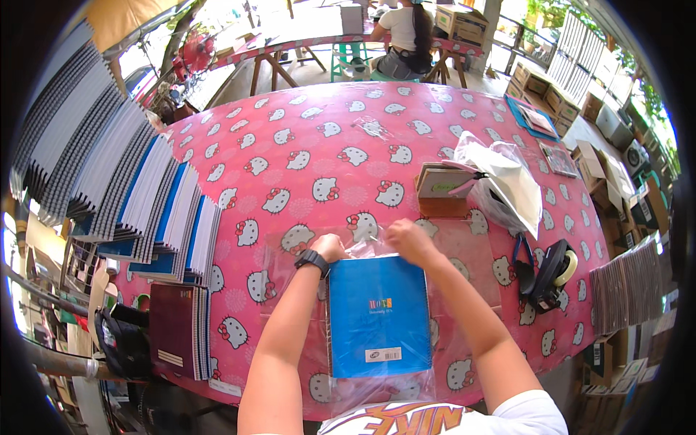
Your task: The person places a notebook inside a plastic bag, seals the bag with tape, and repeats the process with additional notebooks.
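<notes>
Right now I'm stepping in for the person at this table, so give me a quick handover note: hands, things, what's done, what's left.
Left hand: pinching the far left corner of the clear plastic sleeve.
Right hand: pinching the sleeve's far edge on the right.
Blue notebook: lying flat inside the sleeve on the pink table.
Done: notebook looks fully slid in.
Left: the far opening looks unsealed. Tape dispenser sits to the right, notebook stacks on the left.
</notes>
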Motion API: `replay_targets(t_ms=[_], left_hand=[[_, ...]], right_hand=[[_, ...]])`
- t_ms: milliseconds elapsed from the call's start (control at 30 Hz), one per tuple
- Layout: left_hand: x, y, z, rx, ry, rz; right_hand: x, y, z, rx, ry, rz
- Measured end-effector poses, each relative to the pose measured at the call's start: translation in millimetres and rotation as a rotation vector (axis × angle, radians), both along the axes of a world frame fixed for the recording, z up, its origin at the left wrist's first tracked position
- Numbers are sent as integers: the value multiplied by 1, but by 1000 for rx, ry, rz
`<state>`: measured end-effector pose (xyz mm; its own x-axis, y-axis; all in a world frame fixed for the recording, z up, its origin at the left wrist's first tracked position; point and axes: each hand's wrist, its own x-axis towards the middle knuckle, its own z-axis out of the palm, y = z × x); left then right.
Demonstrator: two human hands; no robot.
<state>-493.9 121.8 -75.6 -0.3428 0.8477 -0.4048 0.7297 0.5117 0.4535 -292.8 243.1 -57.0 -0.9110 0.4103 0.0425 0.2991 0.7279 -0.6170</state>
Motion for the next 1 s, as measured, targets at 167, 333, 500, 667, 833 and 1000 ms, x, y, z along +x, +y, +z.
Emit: replay_targets(t_ms=[167,333,500,667,833,1000], left_hand=[[6,2,13,-104,225,29],[2,-22,24,217,-247,-21],[11,-40,11,199,-438,-123],[15,-40,6,271,-414,-61],[15,-45,16,174,-300,-50],[27,-50,28,338,116,11]], right_hand=[[-11,-51,13,133,-216,58],[-28,-29,7,-109,-358,18],[-49,3,-11,-53,-538,52],[-51,11,-21,98,-104,-403],[-17,-12,-5,-304,185,110],[1,-35,-1,-110,134,-14]])
